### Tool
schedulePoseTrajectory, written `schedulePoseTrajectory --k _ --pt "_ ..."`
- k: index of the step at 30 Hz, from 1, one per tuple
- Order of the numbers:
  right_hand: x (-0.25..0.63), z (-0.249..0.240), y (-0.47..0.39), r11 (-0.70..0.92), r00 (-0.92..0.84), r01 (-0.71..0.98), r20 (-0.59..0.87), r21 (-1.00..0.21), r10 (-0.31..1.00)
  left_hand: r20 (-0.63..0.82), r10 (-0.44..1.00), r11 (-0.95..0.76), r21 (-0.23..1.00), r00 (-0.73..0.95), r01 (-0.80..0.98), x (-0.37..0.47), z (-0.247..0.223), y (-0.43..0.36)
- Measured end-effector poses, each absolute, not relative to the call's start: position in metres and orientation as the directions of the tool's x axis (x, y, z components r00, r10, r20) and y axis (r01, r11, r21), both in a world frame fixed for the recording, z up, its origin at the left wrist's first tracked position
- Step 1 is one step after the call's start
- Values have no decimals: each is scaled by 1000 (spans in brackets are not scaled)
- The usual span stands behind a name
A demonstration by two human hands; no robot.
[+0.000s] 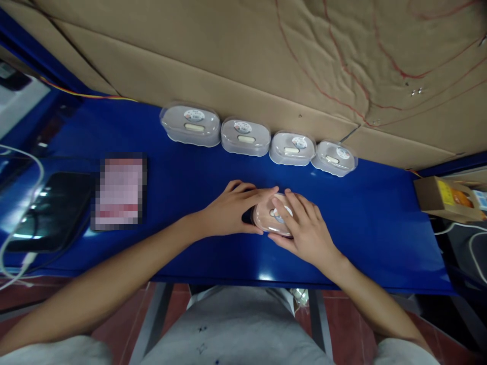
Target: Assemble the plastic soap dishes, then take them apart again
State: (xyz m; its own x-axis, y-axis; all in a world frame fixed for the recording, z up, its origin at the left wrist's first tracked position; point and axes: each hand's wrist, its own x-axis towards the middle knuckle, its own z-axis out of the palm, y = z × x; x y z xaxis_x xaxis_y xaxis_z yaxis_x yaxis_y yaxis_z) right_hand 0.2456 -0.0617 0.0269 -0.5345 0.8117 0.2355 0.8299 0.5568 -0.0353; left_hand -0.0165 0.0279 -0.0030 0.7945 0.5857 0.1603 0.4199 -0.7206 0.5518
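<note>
On the blue table, a clear-lidded oval container (262, 215) lies between my two hands, with a round label on its lid. My left hand (234, 209) grips its left end, thumb and fingers around the edge. From the right, my right hand (304, 225) holds the same container, its fingers lying over the lid and label. The container's underside is hidden. Beyond my hands stand several similar clear containers (245, 137) in a row, each with a round label and a pale oblong tab.
A pixelated device (120, 192) and a black tablet-like object (51, 212) with a white cable lie on the left. Brown cardboard (228, 56) lines the back of the blue table (380, 218). A cardboard box (437, 200) sits at the far right.
</note>
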Motion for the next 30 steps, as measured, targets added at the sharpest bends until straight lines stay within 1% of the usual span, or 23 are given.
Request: schedulePoseTrajectory --k 4,9,16,21,27,30 --pt "245 27 -59 586 -562 809 227 -48 795 162 587 -730 530 793 433 -17 -3 29" --pt "247 31 -56 605 -583 795 217 -48 783 178 572 -720 576 801 386 -17 -4 31" --pt "244 37 -57 592 -584 806 171 1 794 133 584 -678 623 801 391 -16 0 32" --pt "243 41 -59 589 -588 807 154 40 794 138 575 -676 636 807 373 -16 -2 33" --pt "242 39 -60 581 -575 813 170 12 801 147 570 -679 639 809 362 -16 -3 33" --pt "241 38 -60 570 -560 822 167 -8 811 126 572 -677 631 810 379 -14 -3 32"
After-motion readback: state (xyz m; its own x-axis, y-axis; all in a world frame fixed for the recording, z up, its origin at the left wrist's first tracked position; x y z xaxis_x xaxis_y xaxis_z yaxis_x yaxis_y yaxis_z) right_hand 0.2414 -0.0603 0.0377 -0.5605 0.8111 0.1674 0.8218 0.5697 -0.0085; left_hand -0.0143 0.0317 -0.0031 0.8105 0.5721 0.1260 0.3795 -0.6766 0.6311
